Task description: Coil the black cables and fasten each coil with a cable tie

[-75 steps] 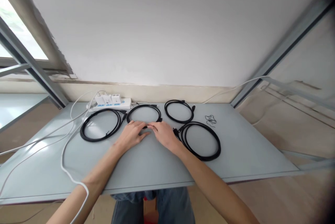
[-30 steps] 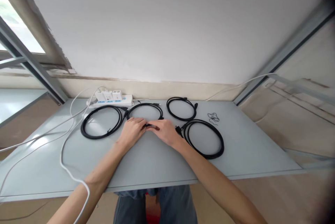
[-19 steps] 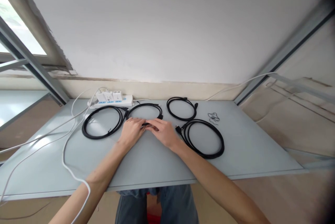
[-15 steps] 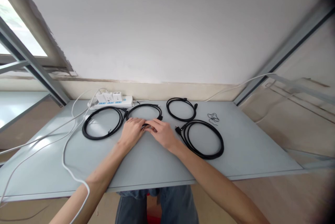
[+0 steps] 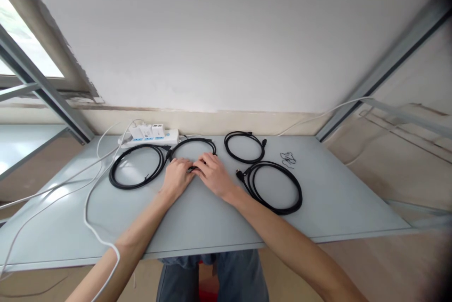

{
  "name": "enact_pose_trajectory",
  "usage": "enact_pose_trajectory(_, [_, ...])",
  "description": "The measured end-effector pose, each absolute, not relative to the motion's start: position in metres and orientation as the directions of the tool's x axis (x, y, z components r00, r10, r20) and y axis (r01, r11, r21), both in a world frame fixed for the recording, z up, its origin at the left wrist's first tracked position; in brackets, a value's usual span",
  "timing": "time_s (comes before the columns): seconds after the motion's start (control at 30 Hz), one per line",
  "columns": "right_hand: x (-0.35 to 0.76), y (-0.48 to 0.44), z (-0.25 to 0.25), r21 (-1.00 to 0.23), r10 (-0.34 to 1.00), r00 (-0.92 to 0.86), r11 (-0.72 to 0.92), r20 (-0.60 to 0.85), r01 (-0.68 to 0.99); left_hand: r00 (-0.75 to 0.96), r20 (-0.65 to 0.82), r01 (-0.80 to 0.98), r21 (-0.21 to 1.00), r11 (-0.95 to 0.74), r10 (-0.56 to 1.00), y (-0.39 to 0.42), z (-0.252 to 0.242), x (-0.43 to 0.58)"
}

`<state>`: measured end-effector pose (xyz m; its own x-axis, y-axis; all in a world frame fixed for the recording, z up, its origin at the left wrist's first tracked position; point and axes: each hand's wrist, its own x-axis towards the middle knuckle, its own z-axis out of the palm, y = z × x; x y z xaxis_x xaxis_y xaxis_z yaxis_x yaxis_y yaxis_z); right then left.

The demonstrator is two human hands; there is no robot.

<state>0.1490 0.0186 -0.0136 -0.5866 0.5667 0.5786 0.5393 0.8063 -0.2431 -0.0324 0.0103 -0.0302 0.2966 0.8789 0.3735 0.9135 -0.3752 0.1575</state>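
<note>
Background: white wall (image 5: pixel 226 43) behind the back edge of the gray worktop (image 5: pixel 346 203).
Left hand (image 5: pixel 178 175): fingers curled nearly closed, gripping the near side of the middle black cable coil (image 5: pixel 194 139).
Right hand (image 5: pixel 214 176): thumb and fingers drawn together on the same stretch, just beside the left; the exact pinch is partly hidden.
Held coil: left of centre on the worktop, toward the back edge.
Neighboring coils: left black coil (image 5: pixel 113 175) toward the left edge; rear black coil (image 5: pixel 247 162) near the back edge; front black coil (image 5: pixel 299 197) toward the right edge.
Back-left corner: white power strip (image 5: pixel 172 137) with plugged-in adapters (image 5: pixel 145 130).
</note>
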Motion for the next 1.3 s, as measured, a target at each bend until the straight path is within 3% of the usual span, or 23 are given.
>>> enact_pose_trajectory(0.3, [0.152, 0.022, -0.021, -0.319, 0.582, -0.591, 0.808, 0.559, 0.495, 0.339, 0.349, 0.881, 0.209, -0.425, 0.874, 0.016, -0.032, -0.034])
enact_pose_trajectory(0.5, [0.153, 0.029, -0.024, -0.636, 0.675, -0.491, 0.720, 0.551, 0.276, 0.375, 0.292, 0.849, 0.274, -0.453, 0.880, 0.017, -0.030, -0.042])
enact_pose_trajectory(0.63, [0.156, 0.030, -0.022, -0.741, 0.728, -0.435, 0.647, 0.531, 0.179, 0.412, 0.306, 0.801, 0.328, -0.501, 0.858, 0.013, -0.025, -0.043])
enact_pose_trajectory(1.03, [0.153, 0.023, -0.022, -0.693, 0.700, -0.361, 0.699, 0.616, 0.173, 0.355, 0.382, 0.781, 0.380, -0.496, 0.853, 0.007, -0.024, -0.037])
enact_pose_trajectory(1.3, [0.167, 0.029, -0.017, -0.592, 0.555, -0.555, 0.795, 0.620, 0.133, 0.409, 0.353, 0.771, 0.361, -0.525, 0.842, 0.007, -0.026, -0.037])
